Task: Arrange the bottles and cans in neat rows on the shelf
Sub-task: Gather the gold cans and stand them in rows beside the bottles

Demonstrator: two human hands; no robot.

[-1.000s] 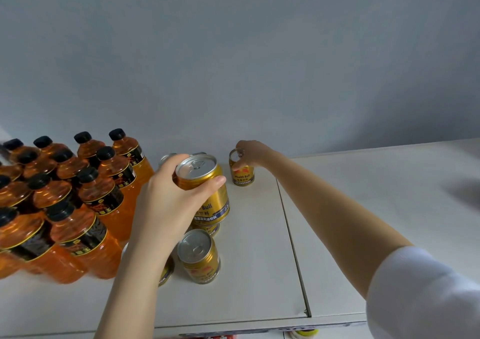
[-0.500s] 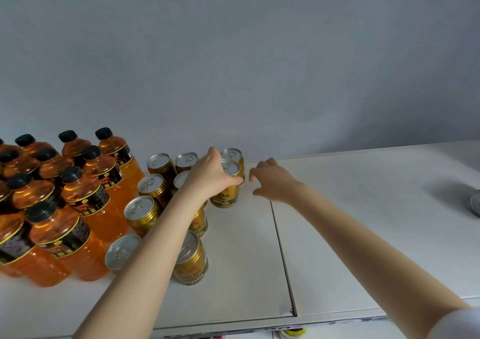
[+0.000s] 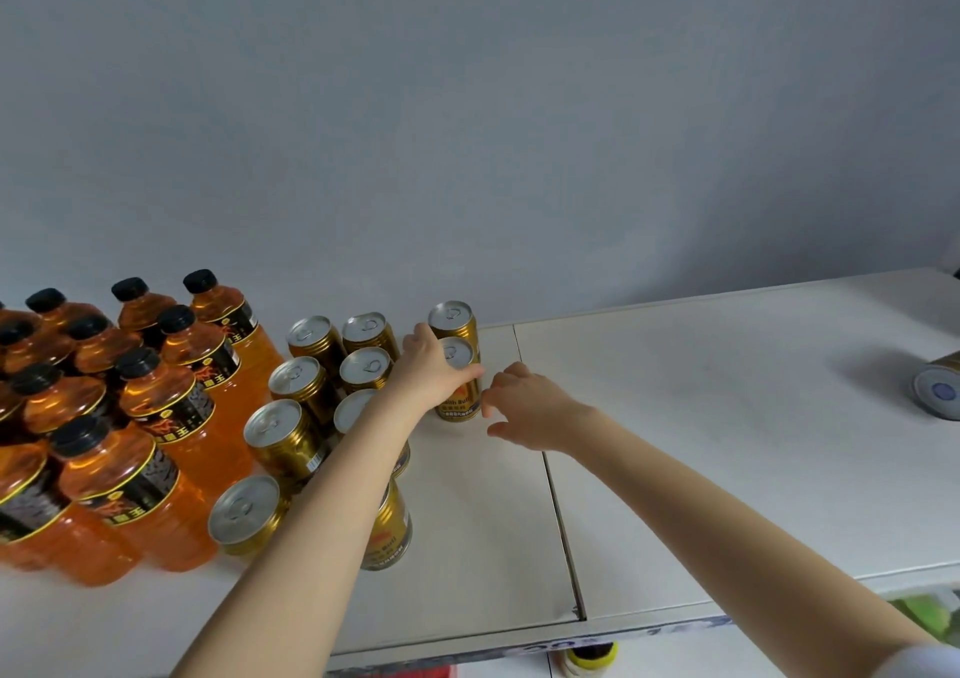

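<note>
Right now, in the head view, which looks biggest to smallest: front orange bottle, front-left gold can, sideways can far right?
1. front orange bottle
2. front-left gold can
3. sideways can, farther and cropped, so unsure

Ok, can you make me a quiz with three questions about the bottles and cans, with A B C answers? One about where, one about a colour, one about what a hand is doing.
1. Where do the bottles stand?
A. left of the cans
B. right of the cans
C. on top of the cans

2. What colour are the caps?
A. red
B. black
C. white

3. What is the left hand doing?
A. gripping a can
B. holding nothing
C. holding a bottle

Answers:
1 A: the bottles crowd the left end, with the cans to their right.
2 B: every cap in view is black.
3 A: its fingers and thumb wrap round a gold can, while the right hand holds nothing.
</note>
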